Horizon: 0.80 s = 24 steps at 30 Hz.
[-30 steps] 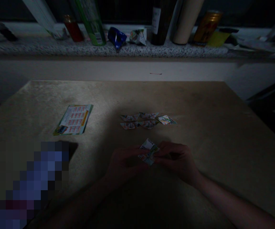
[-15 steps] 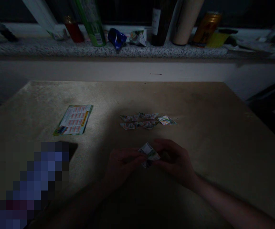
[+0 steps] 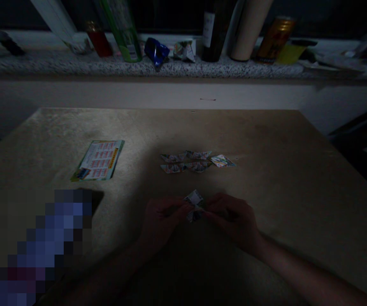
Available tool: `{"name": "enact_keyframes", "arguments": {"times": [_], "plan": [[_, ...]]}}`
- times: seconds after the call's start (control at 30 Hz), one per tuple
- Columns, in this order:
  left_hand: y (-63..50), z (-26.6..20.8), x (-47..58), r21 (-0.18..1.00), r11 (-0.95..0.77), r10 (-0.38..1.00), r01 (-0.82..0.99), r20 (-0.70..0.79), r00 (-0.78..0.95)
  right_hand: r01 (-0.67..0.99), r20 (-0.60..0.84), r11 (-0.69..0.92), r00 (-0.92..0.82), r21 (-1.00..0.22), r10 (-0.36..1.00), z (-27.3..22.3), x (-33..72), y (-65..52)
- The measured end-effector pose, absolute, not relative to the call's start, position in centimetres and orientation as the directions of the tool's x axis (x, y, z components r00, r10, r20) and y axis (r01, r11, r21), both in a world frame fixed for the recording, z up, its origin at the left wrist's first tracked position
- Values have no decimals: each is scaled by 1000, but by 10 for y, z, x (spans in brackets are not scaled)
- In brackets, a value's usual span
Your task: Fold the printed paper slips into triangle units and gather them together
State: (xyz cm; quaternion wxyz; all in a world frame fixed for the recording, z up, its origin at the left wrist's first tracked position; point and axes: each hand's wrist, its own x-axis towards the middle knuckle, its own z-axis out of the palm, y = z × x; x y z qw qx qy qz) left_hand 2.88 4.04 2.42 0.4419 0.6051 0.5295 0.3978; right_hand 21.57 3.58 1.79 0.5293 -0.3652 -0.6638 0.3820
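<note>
Dim tabletop [image 3: 266, 140]; folded printed paper [image 3: 194, 197], pale on top, pinched by left hand [image 3: 162, 217] and right hand [image 3: 237, 216].

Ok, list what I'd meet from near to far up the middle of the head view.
Folded paper between the left hand and right hand → group of folded papers → wall → windowsill → dark window.

1. We can read no words or numbers in the dim light.
2. Red print [image 3: 100, 159] and a yellow strip [image 3: 114, 157] mark a card stack [image 3: 89, 161], too small to decipher.
3. White label [image 3: 208, 29] on dark bottle [image 3: 218, 40], print on folded paper [image 3: 194, 197]: both illegible to us.
</note>
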Motion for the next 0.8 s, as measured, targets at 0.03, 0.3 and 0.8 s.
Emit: {"name": "enact_keyframes", "arguments": {"times": [0.03,0.3,0.8], "plan": [[40,24,29,955,-39,993,293,5,118,72,397,411,-154,-909,905,18,215,36],[37,20,32,983,152,982,106,-162,93,79,210,213,-48,-974,977,21,213,33],[41,19,31,968,117,969,224,-161,186,-33,17,13,-128,-999,992,20,213,36]]}}
